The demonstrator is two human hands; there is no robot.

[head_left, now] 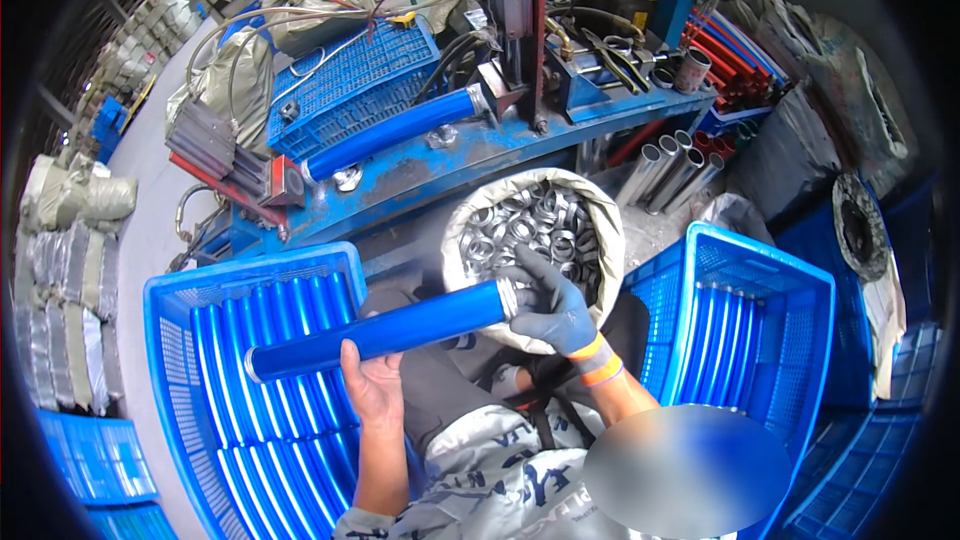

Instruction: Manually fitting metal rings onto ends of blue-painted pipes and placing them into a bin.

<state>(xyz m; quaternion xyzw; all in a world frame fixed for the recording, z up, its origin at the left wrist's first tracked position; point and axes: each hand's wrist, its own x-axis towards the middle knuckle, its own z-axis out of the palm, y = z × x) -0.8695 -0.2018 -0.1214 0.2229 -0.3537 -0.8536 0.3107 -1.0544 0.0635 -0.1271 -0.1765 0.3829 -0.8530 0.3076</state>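
A long blue tube lies across my lap, its right end a little higher than its left. My left hand, bare, holds it from below near the middle, with the thumb up along the near side. A grey glove with an orange cuff covers my right hand, whose fingers close round a silver metal ring at the tube's right end. Just beyond that hand, a pale sack is full of loose metal rings. A second blue tube sits between two end blocks of the bench machine.
A blue crate at left holds rows of blue tubes; another blue crate with tubes stands at right. The blue steel bench runs across ahead. Bare metal tubes stand beneath its right end. Stacked crates stand behind.
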